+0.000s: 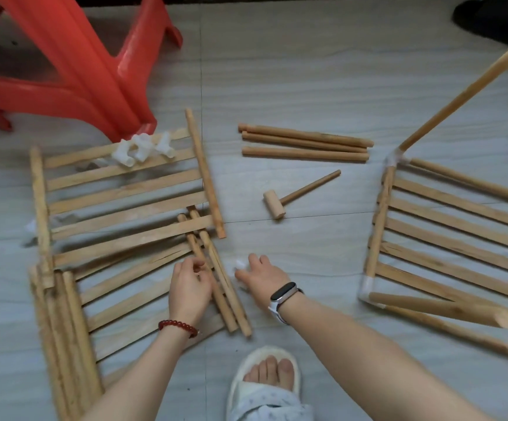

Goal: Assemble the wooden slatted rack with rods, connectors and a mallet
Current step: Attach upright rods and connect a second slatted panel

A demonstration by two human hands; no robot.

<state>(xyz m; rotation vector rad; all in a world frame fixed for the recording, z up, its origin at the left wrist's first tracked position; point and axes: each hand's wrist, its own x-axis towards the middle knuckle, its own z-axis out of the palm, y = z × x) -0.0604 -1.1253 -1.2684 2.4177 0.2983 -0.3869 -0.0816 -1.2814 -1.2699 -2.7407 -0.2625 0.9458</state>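
From the head view I see my left hand [189, 288] curled around a short rod [213, 287] beside the lower slatted panel [143, 287], while my right hand [263, 276] pinches a white connector [240, 264] on the floor [307, 86]. The mallet [280, 202] and three loose rods [305, 143] lie ahead on bare floor between the left panels and the part-built frame [453, 235]; a red stool [73, 59] crowds the far-left corner, with spare connectors [143, 148] piled on the upper panel [125, 192].

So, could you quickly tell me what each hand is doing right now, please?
Left hand: fingers curled round a wooden rod.
Right hand: pinching a small white connector.
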